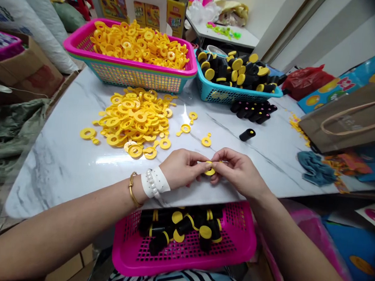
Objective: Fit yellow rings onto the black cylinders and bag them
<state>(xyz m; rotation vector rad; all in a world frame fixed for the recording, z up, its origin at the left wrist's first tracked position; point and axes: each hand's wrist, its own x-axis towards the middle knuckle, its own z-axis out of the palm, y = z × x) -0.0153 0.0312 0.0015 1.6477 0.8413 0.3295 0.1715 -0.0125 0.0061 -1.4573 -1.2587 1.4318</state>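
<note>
Near the table's front edge, my left hand (186,167) and my right hand (236,170) meet around a small yellow piece (210,171). Fingers and thumbs of both hands pinch it, hiding its edges. Beyond them lie loose yellow rings with tabs, one of them (206,140) just above my fingers. To the left spreads a heap of yellow rings (135,117). A single black cylinder (247,135) with a yellow dot on its end lies to the right, in front of a group of similar black cylinders (253,110).
A pink basket (181,259) with black, yellow-capped pieces rests below the table edge. At the back are a pink-rimmed basket (128,64) of yellow rings and a blue basket (236,95) of capped pieces. A paper bag (348,119) and blue cloth (316,168) lie right.
</note>
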